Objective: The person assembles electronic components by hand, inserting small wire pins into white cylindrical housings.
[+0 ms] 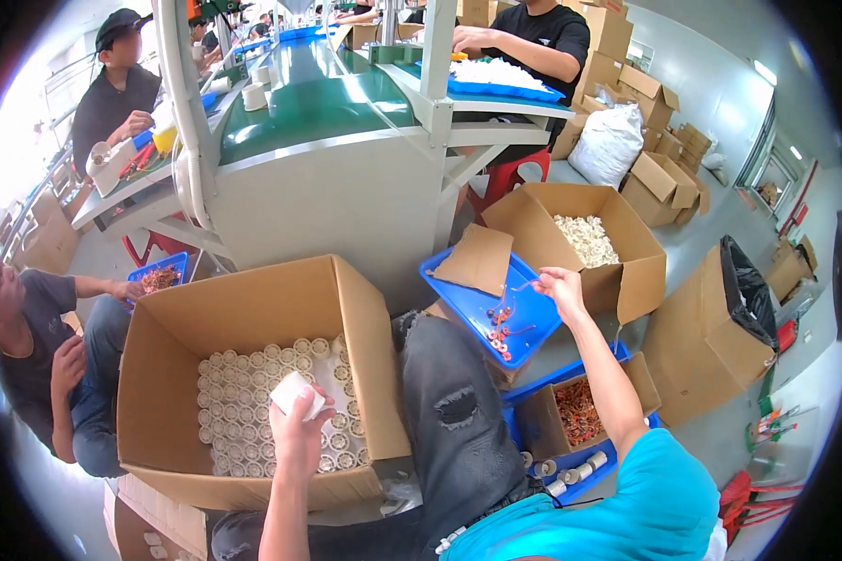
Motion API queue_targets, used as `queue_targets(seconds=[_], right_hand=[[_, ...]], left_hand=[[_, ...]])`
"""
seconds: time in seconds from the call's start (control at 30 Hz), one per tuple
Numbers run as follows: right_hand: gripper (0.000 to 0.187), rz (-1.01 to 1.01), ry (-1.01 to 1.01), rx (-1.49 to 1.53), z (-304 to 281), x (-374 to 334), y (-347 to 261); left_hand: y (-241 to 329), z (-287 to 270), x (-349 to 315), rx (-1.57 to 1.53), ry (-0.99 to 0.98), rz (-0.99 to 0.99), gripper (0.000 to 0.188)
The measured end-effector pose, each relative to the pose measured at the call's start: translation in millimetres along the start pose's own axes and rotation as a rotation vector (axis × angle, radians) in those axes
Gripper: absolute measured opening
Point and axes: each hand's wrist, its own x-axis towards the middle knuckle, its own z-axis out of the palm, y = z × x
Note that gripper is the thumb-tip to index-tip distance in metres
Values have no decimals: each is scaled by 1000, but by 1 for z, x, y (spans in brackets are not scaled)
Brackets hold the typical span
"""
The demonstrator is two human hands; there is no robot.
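White housing (293,393): one, grasped in left hand (298,428); I judge it light, stiff, slick, best held round its sides. Reddish wire (520,286): probably limp, apparently pinched by right hand (563,288).

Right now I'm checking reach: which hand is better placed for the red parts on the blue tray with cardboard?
Probably the right hand: it is at the blue tray, near the red parts, maybe pinching one; the left hand holds a white piece over the carton.
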Motion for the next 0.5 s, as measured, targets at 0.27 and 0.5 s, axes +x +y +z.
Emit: queue_targets(seconds=[0.27,0.5], right_hand=[[21,-520,-16,-1163,17,-29,-20],[19,-873,199,-665,72,-55,-87]], left_hand=[[0,4,-2,69,16,-18,34],[0,-4,0,183,-17,70,48]])
